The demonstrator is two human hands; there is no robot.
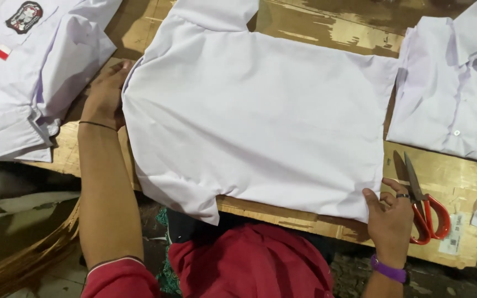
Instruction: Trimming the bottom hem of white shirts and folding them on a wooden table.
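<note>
Two hands, left hand and right hand, press flat, open fingers on smooth white shirt

Left hand lies flat, palm down, arm stretched forward near the tabletop's left edge. Right hand rests at the front edge, fingers spread.

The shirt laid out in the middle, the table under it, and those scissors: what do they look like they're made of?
White shirt: thin woven cloth, matte, judging by its soft creases.
Table: wood, probably plywood, with a worn, scuffed surface.
Scissors: dull grey metal blades, with glossy red-orange handles that are likely plastic.
</note>
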